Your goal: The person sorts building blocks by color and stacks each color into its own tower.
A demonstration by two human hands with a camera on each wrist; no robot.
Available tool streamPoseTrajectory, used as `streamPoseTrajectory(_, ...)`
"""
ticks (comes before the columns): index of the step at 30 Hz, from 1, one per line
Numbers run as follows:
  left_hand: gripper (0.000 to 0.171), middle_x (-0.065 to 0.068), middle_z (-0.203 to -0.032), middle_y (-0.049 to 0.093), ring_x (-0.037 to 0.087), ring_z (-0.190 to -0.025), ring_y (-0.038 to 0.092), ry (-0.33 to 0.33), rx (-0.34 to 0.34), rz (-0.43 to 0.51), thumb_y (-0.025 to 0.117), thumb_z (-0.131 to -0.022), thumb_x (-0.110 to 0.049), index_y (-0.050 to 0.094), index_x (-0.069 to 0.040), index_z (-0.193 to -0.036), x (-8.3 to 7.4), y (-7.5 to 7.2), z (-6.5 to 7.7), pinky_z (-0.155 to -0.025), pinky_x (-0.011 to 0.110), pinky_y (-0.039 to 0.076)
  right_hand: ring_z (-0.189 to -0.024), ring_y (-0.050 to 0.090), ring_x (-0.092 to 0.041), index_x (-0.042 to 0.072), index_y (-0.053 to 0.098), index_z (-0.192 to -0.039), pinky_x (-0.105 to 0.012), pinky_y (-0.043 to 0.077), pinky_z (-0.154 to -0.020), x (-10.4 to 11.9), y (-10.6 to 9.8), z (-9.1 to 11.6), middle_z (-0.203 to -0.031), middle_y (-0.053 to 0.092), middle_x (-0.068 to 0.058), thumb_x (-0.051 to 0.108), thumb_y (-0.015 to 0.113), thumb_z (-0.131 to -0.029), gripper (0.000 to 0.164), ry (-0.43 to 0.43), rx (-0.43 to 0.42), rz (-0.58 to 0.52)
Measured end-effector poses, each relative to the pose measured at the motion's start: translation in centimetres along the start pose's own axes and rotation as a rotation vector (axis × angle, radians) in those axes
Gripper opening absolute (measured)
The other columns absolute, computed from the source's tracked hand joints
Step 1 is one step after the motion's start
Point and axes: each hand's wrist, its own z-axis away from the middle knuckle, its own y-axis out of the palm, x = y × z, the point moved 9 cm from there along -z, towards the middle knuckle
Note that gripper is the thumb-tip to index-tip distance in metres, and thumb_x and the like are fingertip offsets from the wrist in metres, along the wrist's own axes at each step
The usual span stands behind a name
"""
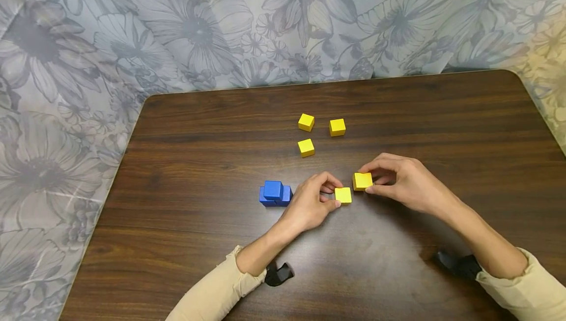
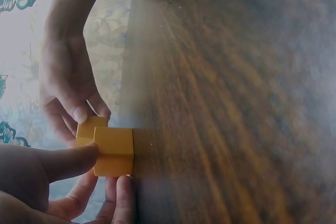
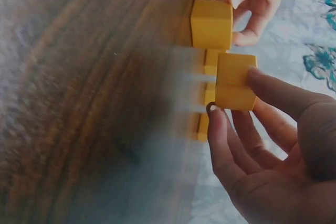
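Between thumb and fingers my left hand [image 1: 313,201] pinches a yellow block [image 1: 343,196], which sits at the tabletop in the left wrist view. My right hand [image 1: 404,183] pinches a second yellow block [image 1: 362,182] by its sides. In the right wrist view this block [image 3: 236,82] stands a little off the table surface. A narrow gap separates the two blocks in the head view, the right one slightly farther back. Just left of my left hand are blue blocks [image 1: 273,190], one resting on top of two set side by side.
Farther back on the brown wooden table [image 1: 199,154] lie three loose yellow blocks: one at the back left [image 1: 306,122], one to its right [image 1: 337,127], one nearer [image 1: 306,148]. A flower-patterned cloth [image 1: 199,31] hangs behind the table's far edge.
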Motion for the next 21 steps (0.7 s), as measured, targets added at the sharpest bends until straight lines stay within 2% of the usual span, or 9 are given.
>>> streamPoseTrajectory(8,0.025,0.0,-0.106,0.063,0.014,-0.101,0.061,-0.015,0.002,0.004,0.075,-0.087,-0.004,0.067,-0.012,-0.109,0.0,0.1,0.0,-0.081,0.018,0.052,-0.086,0.069,-0.011,0.011,0.072,-0.109,-0.023,0.058,-0.074,-0.2,0.8,0.5,-0.104,0.068,0.0,0.003,0.084,-0.077,0.035,0.042,0.03,-0.032)
streamPoseTrajectory(14,0.026,0.0,-0.106,0.063,0.014,-0.101,0.061,-0.017,0.002,0.013,0.075,-0.087,-0.003,0.067,-0.012,-0.109,0.1,0.1,0.0,-0.081,0.018,0.052,-0.086,0.068,-0.012,0.012,0.072,-0.108,-0.023,0.058,-0.07,-0.2,1.3,0.7,-0.101,0.068,0.004,0.005,0.085,-0.076,0.035,0.045,0.048,-0.008)
streamPoseTrajectory(21,0.026,0.001,-0.105,0.063,0.014,-0.101,0.062,-0.009,-0.003,-0.01,0.076,-0.086,-0.003,0.067,-0.011,-0.109,0.0,0.1,0.0,-0.08,0.018,0.052,-0.084,0.066,-0.01,0.017,0.073,-0.105,-0.025,0.058,-0.072,-0.2,1.7,0.8,-0.1,0.068,0.006,0.008,0.086,-0.076,0.033,0.037,0.053,0.024)
